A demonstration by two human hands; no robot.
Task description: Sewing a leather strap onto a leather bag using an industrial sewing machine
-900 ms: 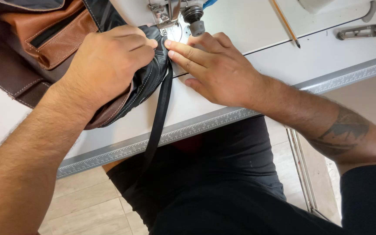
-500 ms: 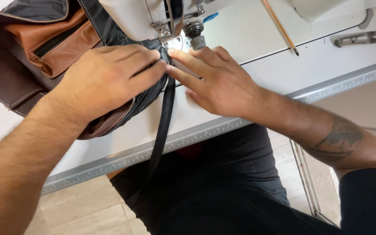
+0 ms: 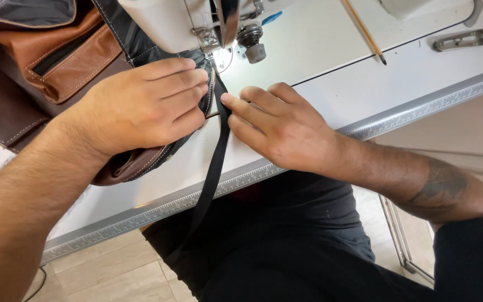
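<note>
The step in hand looks like stitching a black strap onto the edge of a brown leather bag at the sewing machine; the left hand lies flat with fingers together, pressing the bag's dark lining down on the white table, gripping nothing; the right hand has its fingers extended and close together, their tips touching the strap just below the presser foot, not clamped on it. The strap runs from the needle area over the table's ruled edge and hangs to the lap (its lower end is lost against dark clothing). The next move probably calls for keeping strap and bag edge aligned while both feed evenly under the foot. Compared with half a second ago, the right hand sits lower and farther from the needle, and more strap shows between the hands; a pencil and thread snips lie well apart.
</note>
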